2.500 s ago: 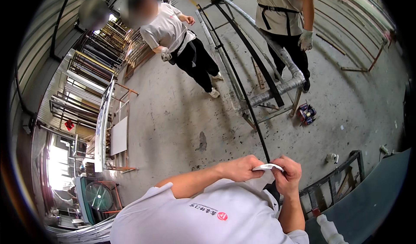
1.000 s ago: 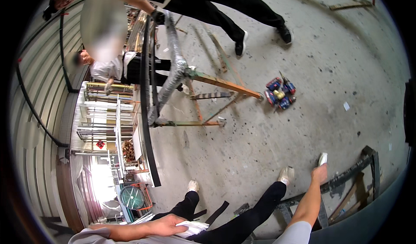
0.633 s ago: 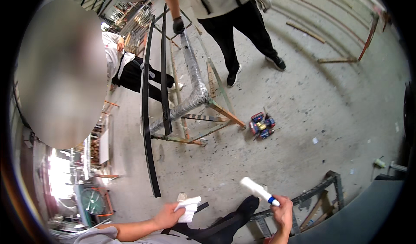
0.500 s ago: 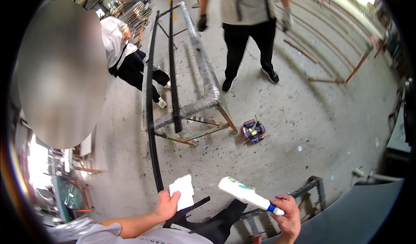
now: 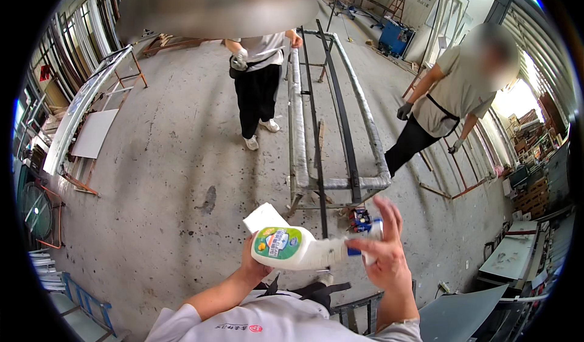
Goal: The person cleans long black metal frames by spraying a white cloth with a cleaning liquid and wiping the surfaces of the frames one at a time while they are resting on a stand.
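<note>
In front of me a white plastic bottle point(image 5: 310, 251) with a green label lies nearly level, its base to the left. My left hand point(image 5: 250, 266) is closed about its base end and also keeps a folded white sheet point(image 5: 265, 213), cloth or paper, which sticks out behind the bottle. My right hand point(image 5: 386, 260) is at the neck end, its thumb and fingers around the blue and white cap; the raised fingers are smeared by motion. The neck is blurred too.
Ahead stands a long metal frame point(image 5: 298, 153) with dark bars point(image 5: 344, 129) along it. One person point(image 5: 261, 80) is left of it, another point(image 5: 447, 93) right. Power tools point(image 5: 360, 219) lie near its front. Grey panels point(image 5: 459, 311) are at lower right, a rack point(image 5: 91, 108) at left.
My view has swung left and up. My left hand, with the white sheet, has come to the bottle's base. The bottle has turned level, and my right hand's fingers have lifted and spread at the cap.
</note>
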